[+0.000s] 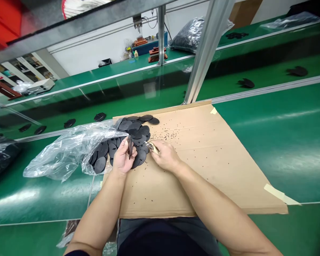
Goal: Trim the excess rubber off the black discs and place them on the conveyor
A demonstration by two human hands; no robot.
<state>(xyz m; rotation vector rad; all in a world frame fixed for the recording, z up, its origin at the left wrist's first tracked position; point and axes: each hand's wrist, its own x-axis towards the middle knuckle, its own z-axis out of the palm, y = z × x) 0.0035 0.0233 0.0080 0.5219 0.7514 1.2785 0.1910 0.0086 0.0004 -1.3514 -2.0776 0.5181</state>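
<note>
Presently, the left hand (124,156) is closed in a pinch, thumb and fingers gripping a thin, curved black disc (130,147) turned nearly edge-on to the view; the right hand (164,153) is curled closed around a small tool with pale yellow handles and a metal tip (152,147), the tip pointing toward the disc; whether the two touch is too small to tell.

The held disc is raised in front of a heap of flat, round and oval black discs (135,133), which overlap one another at the left edge of a brown cardboard sheet (202,163); some of the heap lies within the mouth of a crumpled clear plastic bag (66,149), whose body stretches off to the left over the glossy green bench (285,138).

Tiny black specks (166,135) are scattered over the cardboard, thickest just beyond the right hand; a pale strip of masking tape (278,193) holds the sheet's near right corner; behind it, more black pieces (99,117) lie spaced along a green belt (138,96).
</note>
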